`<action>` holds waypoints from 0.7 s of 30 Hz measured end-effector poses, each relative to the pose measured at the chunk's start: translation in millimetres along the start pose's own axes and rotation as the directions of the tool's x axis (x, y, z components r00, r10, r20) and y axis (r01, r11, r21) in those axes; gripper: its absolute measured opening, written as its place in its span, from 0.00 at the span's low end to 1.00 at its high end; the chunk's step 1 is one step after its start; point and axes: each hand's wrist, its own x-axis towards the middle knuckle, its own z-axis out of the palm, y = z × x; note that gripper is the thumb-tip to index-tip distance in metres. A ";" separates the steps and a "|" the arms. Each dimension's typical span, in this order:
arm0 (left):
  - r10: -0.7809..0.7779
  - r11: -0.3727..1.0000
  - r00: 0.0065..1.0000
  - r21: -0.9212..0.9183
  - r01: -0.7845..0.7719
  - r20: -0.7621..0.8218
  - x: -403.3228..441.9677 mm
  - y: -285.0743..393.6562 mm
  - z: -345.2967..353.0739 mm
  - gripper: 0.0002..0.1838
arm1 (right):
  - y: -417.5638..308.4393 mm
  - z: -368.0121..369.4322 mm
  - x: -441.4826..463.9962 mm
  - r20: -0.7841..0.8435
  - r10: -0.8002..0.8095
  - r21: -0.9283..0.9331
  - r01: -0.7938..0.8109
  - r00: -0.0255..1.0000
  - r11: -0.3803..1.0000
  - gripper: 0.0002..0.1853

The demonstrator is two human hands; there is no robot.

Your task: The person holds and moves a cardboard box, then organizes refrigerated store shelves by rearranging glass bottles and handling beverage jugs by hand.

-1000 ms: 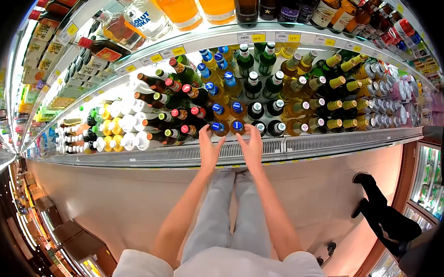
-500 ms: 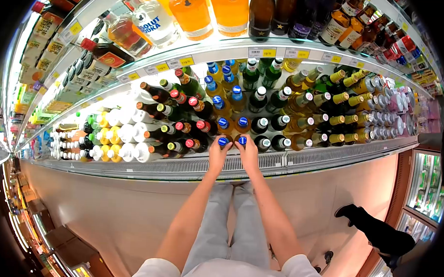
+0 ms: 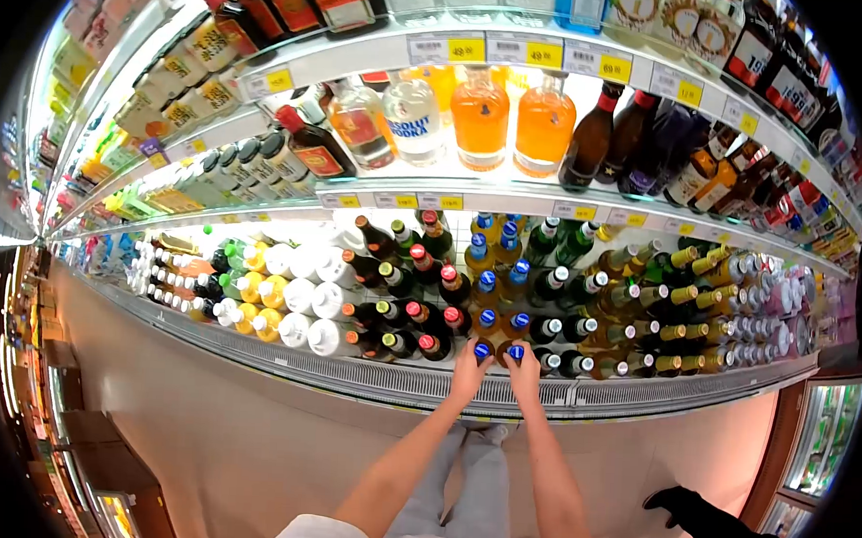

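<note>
On the lowest shelf, my left hand is closed around the neck of a front-row beer bottle with a blue cap. Right beside it, my right hand curls round a matching blue-capped bottle. Both bottles stand upright, their bodies mostly hidden by my hands. More blue-capped bottles line up behind them. Dark bottles with red caps are to the left, and green bottles with white-topped caps to the right.
Spirits bottles, among them orange ones, fill the shelf above, over a price-tag rail. A grey vent grille runs along the cooler's front edge. White-capped bottles stand further left. A person's black-clad leg is at lower right.
My view has tilted up and shifted left, so the shelves sit lower and further right and an upper shelf shows. Both hands stay on the same two bottles.
</note>
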 end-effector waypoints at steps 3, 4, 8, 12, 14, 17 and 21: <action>0.129 0.992 0.990 0.001 -0.129 -0.062 -16.1 3.2 -8.9 0.29 | -6.6 -6.4 -2.2 0.006 0.033 -0.102 -0.032 0.999 0.994 0.17; 0.095 0.995 0.995 0.031 -0.094 -0.024 -26.0 2.5 -13.6 0.29 | -10.3 -7.8 -3.8 0.012 0.056 -0.136 -0.054 0.998 0.989 0.17; 0.113 0.992 0.993 0.054 -0.114 0.022 -53.9 13.4 -40.8 0.26 | -38.3 -17.8 -10.6 0.003 -0.008 -0.183 0.008 1.000 0.983 0.18; 0.226 0.973 0.972 0.026 -0.227 0.062 -49.4 35.7 -77.5 0.18 | -88.6 -31.7 4.3 -0.027 -0.097 -0.171 0.091 0.995 0.981 0.16; 0.235 0.972 0.972 -0.020 -0.235 0.000 -32.9 53.1 -92.4 0.14 | -121.0 -34.5 21.6 -0.035 -0.149 -0.139 0.143 0.988 0.980 0.16; 0.253 0.955 0.959 -0.126 -0.268 -0.125 14.6 71.9 -113.3 0.11 | -159.8 -31.9 58.7 -0.088 -0.345 -0.103 0.336 0.934 0.936 0.13; 0.263 0.919 0.923 -0.219 -0.328 -0.280 76.3 108.5 -154.7 0.09 | -191.1 -11.2 91.4 -0.101 -0.349 0.089 0.357 0.932 0.930 0.11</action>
